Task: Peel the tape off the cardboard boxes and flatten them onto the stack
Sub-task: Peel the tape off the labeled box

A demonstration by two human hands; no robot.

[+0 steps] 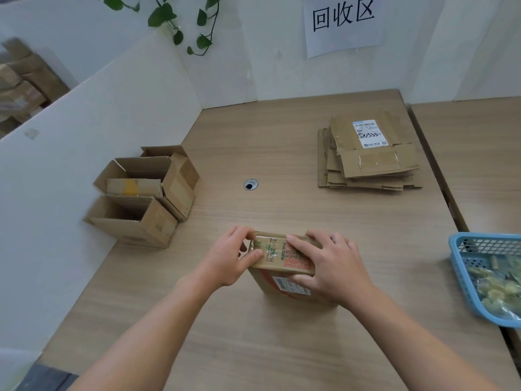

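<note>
1. Head view, nearest: left grip (234, 255) curled round the taped left end of the small box (277, 256); right grip (329, 263) clamped over its top, thumb on the near face.
2. Stood upright on the bench (282, 142), well apart from the flattened stack (369, 159).
3. Probably best done by lifting a tape (260, 245) corner, then pulling low and slow, box braced.

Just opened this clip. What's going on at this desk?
A person is working on a taped cardboard box standing on the desk. The right hand grips its top to steady it, while the left hand pinches the clear tape at its left end. The tape is not yet off. A stack of flattened boxes lies far right, open boxes wait at the left, and a blue basket holds what looks like crumpled tape.
</note>
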